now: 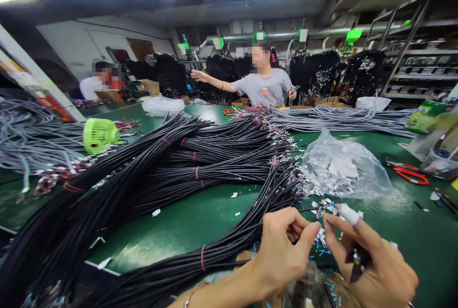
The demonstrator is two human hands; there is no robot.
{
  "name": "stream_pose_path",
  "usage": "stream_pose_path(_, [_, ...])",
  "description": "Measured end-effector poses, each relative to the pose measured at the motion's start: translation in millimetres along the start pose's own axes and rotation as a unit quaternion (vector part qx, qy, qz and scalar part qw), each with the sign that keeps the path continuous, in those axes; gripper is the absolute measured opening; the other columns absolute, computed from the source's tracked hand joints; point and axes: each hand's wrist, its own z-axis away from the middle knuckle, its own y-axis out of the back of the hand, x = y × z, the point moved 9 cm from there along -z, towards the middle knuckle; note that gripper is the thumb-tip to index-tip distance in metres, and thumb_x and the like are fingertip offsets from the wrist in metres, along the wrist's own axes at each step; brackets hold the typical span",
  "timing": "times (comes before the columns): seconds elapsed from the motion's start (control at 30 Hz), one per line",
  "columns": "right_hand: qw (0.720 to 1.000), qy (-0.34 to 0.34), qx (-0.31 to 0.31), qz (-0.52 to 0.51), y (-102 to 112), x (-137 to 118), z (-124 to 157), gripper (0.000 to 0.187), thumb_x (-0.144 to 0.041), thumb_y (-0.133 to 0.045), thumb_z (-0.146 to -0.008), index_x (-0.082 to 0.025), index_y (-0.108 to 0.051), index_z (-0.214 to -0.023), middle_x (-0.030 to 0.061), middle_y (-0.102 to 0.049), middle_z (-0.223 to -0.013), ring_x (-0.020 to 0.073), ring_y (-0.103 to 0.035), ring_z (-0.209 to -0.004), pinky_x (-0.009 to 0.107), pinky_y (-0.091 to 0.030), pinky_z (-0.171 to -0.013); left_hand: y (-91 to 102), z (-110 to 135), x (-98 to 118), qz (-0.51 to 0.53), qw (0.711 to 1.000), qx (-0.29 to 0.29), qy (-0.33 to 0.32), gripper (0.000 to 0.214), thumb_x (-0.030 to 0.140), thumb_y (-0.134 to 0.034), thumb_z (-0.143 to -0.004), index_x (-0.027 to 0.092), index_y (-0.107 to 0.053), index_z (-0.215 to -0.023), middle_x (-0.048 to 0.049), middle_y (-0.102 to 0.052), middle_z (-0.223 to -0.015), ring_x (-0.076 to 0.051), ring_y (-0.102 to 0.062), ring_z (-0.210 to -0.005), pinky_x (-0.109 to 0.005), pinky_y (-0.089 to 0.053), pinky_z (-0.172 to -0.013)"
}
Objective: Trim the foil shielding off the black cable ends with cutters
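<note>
In front of me, my left hand (288, 241) is closed, with thumb and forefinger pinched by the end of a black cable (306, 209). Thin coloured wires (319, 212) fan out from that end between my two hands. My right hand (375, 260), a white wrap (348, 214) on one finger, brings its thumb and forefinger up to these wires. Its other fingers curl around a small dark tool (359, 266), whose kind I cannot make out. Left of my hands lies a bundle of black cables (229, 238) tied with a red band.
More black cable bundles (171, 169) cross the green table (200, 217). A clear plastic bag (372, 174) holds white scraps. Orange-handled scissors (411, 174) lie at right, a green fan (100, 135) at left. Grey cables (336, 118) lie before a co-worker (265, 86) with one arm outstretched.
</note>
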Motion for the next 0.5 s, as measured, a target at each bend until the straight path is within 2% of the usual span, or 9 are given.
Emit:
stream_pose_path(0.1, [0.996,0.075,-0.037,-0.026,-3,-19,4,0.014,-0.015,-0.061,-0.083,-0.026,-0.067,-0.091,-0.0018,-0.066,-0.054,0.0167,-0.062,-0.046,0.029,-0.045,-0.051,1.8,-1,-3,0.015,1.000,0.005,0.009,0.031,0.030,-0.056,-0.082,0.012,-0.053,-0.057,0.0012,-0.048,-0.050,-0.007,-0.038,-0.044,-0.018,-0.028,-0.042])
stream_pose_path(0.17, [0.998,0.052,-0.027,-0.025,0,-16,3,0.015,-0.016,-0.062,-0.082,-0.026,-0.066,-0.092,-0.0021,-0.066,-0.054,0.0151,-0.058,-0.043,0.028,-0.045,-0.049,4.5,-1,-3,0.018,1.000,0.013,0.005,0.030,0.028,-0.057,-0.082,0.012,-0.054,-0.057,0.0008,-0.049,-0.052,-0.007,-0.040,-0.046,-0.018,-0.030,-0.043])
stream_pose_path(0.23, [0.999,-0.040,-0.006,-0.033,3,0,-1,0.018,-0.022,-0.065,-0.080,-0.025,-0.063,-0.098,0.0005,-0.070,-0.064,0.0156,-0.060,-0.047,0.028,-0.048,-0.051,7.4,-2,-1,0.008,1.000,0.024,-0.008,0.027,0.026,-0.059,-0.081,0.013,-0.054,-0.058,0.0004,-0.050,-0.054,-0.008,-0.044,-0.049,-0.019,-0.033,-0.047])
stream_pose_path(0.3, [0.982,-0.154,-0.016,-0.106,-3,22,-2,0.025,-0.031,-0.067,-0.077,-0.022,-0.060,-0.099,0.0043,-0.072,-0.075,0.0175,-0.064,-0.055,0.028,-0.051,-0.052,9.8,-1,2,-0.006,0.999,0.033,-0.026,0.025,0.025,-0.061,-0.080,0.013,-0.054,-0.059,0.0004,-0.051,-0.056,-0.009,-0.046,-0.053,-0.020,-0.036,-0.050])
stream_pose_path(0.4, [0.922,-0.288,-0.092,-0.243,-26,43,3,0.037,-0.041,-0.069,-0.074,-0.019,-0.058,-0.102,0.0061,-0.072,-0.081,0.0128,-0.056,-0.043,0.024,-0.047,-0.040,11.5,-1,6,-0.016,0.998,0.038,-0.048,0.022,0.021,-0.063,-0.078,0.014,-0.055,-0.059,0.0010,-0.050,-0.057,-0.010,-0.046,-0.054,-0.020,-0.035,-0.051])
stream_pose_path(0.5, [0.868,-0.352,-0.158,-0.312,-44,50,10,0.050,-0.042,-0.073,-0.070,-0.017,-0.056,-0.110,0.0067,-0.072,-0.081,0.0061,-0.042,-0.031,0.021,-0.036,-0.029,11.0,0,9,-0.024,0.997,0.031,-0.062,0.022,0.019,-0.063,-0.077,0.014,-0.055,-0.057,0.0016,-0.048,-0.057,-0.009,-0.044,-0.053,-0.020,-0.033,-0.050])
